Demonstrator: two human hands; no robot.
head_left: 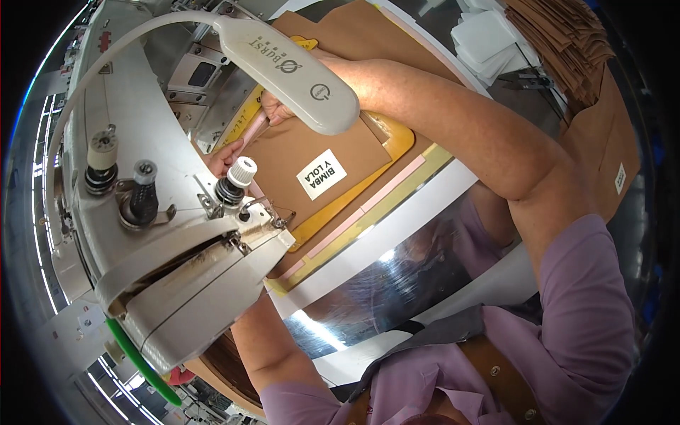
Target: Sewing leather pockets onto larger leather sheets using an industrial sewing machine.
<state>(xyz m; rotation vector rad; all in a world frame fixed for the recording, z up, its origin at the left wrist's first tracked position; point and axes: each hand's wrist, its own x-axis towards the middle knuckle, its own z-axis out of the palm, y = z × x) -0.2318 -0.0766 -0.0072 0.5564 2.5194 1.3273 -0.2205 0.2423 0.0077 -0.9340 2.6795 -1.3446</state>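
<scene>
from here, right hand (278, 110) is pinching a pink strip (253, 130) beside a brown sheet (283, 152); left hand (224, 159) at its other end, can't tell if gripping

Your right hand (276, 110) is partly covered by the lamp (290, 78); the sewing machine (205, 304) hides your left hand's (225, 157) wrist from view.
</scene>
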